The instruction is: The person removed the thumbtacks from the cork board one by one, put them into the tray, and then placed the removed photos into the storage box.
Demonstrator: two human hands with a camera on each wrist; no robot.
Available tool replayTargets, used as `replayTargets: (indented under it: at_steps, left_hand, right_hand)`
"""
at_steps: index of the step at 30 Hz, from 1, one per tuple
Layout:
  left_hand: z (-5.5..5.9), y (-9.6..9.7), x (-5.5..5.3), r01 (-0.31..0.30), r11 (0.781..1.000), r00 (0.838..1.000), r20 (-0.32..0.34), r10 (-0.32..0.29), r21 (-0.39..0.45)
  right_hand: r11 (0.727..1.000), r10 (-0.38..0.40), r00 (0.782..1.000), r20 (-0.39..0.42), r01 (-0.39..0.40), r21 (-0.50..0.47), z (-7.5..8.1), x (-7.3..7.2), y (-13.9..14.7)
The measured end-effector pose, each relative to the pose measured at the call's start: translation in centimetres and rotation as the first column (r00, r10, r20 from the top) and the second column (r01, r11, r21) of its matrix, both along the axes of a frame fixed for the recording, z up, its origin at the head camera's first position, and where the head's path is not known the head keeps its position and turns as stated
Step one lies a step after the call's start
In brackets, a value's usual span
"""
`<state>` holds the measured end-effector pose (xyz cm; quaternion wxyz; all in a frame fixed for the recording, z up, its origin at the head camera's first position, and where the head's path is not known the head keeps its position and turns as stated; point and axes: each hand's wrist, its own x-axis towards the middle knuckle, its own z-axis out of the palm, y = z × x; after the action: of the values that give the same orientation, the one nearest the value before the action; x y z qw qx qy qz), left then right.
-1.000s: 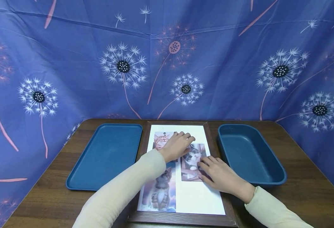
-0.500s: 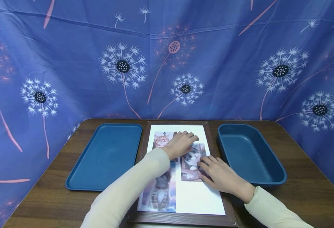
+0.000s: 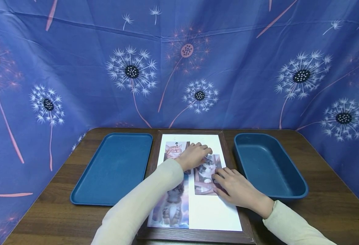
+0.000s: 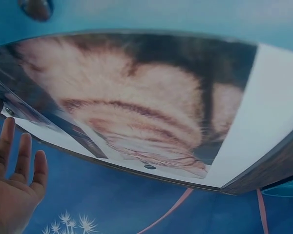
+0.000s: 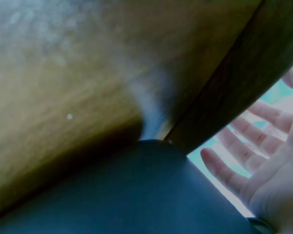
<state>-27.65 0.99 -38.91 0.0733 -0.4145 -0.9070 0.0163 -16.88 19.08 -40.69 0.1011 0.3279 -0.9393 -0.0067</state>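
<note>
Inside a dark wooden frame (image 3: 194,234), a white board (image 3: 213,214) carries cat photos. Along its left side lie an orange cat photo (image 3: 173,150), with a small dark round pin (image 4: 149,166) at its top, and a sitting kitten photo (image 3: 171,208) below. My left hand (image 3: 194,156) reaches across the orange cat photo, fingertips at the top edge of a grey-and-white cat photo (image 3: 205,173). In the left wrist view its visible fingers (image 4: 23,153) are straight, close to another dark pin (image 4: 9,111). My right hand (image 3: 237,189) rests fingertips on that photo's right edge.
To the left of the frame stands a shallow blue tray (image 3: 113,166). On the right side is a deeper blue bin (image 3: 266,170), right by my right hand. A brown wooden table (image 3: 48,217) bears everything, and a blue dandelion-print cloth (image 3: 243,51) hangs behind.
My left hand has shifted slightly to the right along the top of the grey-and-white cat photo. The right hand and the photos have stayed put.
</note>
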Motion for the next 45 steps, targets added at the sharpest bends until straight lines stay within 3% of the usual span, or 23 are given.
replayTargets:
  at_steps: [10,45]
  left_hand:
    - [-0.1,-0.3,-0.5,0.008,1.0,0.998,0.067,-0.009,0.015]
    - [-0.4,0.2,-1.6,0.063,0.996,0.997,0.051,-0.066,0.064]
  right_hand:
    - [1.0,0.003,1.0,-0.001,-0.003,-0.001,0.0,0.0,0.0]
    - [1.0,-0.001,1.0,0.009,0.001,0.002,0.1,0.0,0.0]
